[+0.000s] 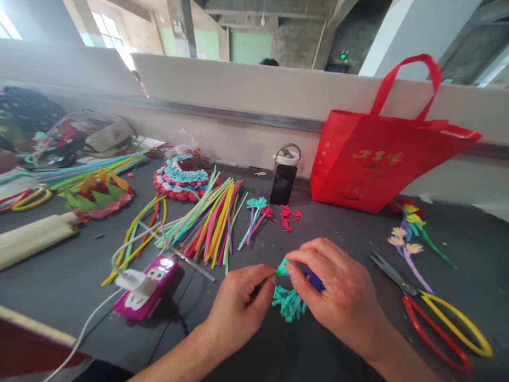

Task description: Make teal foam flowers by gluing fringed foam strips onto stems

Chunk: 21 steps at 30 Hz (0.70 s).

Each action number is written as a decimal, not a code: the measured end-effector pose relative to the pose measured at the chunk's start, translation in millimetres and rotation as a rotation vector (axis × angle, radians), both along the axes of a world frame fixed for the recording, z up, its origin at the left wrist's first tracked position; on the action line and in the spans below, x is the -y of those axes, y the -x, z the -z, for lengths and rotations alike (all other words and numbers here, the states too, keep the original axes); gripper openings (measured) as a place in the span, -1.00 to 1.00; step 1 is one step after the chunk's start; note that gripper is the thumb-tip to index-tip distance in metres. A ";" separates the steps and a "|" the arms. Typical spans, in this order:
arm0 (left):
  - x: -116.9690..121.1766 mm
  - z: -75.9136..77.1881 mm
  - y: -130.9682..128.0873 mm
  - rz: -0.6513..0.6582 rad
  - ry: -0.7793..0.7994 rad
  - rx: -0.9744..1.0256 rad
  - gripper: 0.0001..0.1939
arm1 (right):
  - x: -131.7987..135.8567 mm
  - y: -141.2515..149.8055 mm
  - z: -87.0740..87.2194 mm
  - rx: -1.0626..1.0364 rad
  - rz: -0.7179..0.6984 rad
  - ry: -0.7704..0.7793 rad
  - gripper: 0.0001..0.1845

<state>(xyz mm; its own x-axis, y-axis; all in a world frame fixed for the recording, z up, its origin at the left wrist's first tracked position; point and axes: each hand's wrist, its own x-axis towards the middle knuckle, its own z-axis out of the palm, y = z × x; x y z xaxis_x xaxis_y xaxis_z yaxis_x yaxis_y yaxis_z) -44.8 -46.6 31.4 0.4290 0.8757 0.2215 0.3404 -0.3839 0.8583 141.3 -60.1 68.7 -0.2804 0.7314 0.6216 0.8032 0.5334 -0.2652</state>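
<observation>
Between the fingertips of both hands is a small teal flower piece point(282, 267) with a darker green end. My left hand point(244, 297) pinches that green end. The thumb and fingers of my right hand point(338, 281) are closed on the piece's teal side. Just below lies a loose pile of short teal strips point(289, 304). Partly hidden behind my right hand is a blue object point(315, 279) whose kind I cannot make out. To the right rest scissors point(415, 291) with one red and one yellow handle loop, their blades slightly apart.
Beyond my hands are coloured craft stems point(212, 223), teal flowers point(256, 203), red pieces point(286, 216), a phone point(283, 183) leaning on a bottle, and a red bag point(358, 159). A purple power strip point(149, 289) with a cable lies left; finished flowers point(405, 244) lie right.
</observation>
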 end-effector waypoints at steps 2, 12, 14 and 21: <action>0.1 2.3 0.3 0.003 -0.037 0.002 -0.72 | -0.4 0.4 -0.1 -0.002 -0.008 -0.012 -0.90; -0.8 2.3 -0.2 0.012 -0.079 -0.002 -0.71 | -2.8 1.8 0.4 0.037 0.038 0.001 -0.81; -0.2 2.2 -0.2 0.012 -0.074 -0.009 -0.71 | -2.6 1.8 1.0 0.042 0.043 0.003 -0.80; -2.5 2.7 1.0 0.002 0.002 0.029 -0.73 | -0.4 -2.5 -4.7 -0.033 0.003 0.068 -0.87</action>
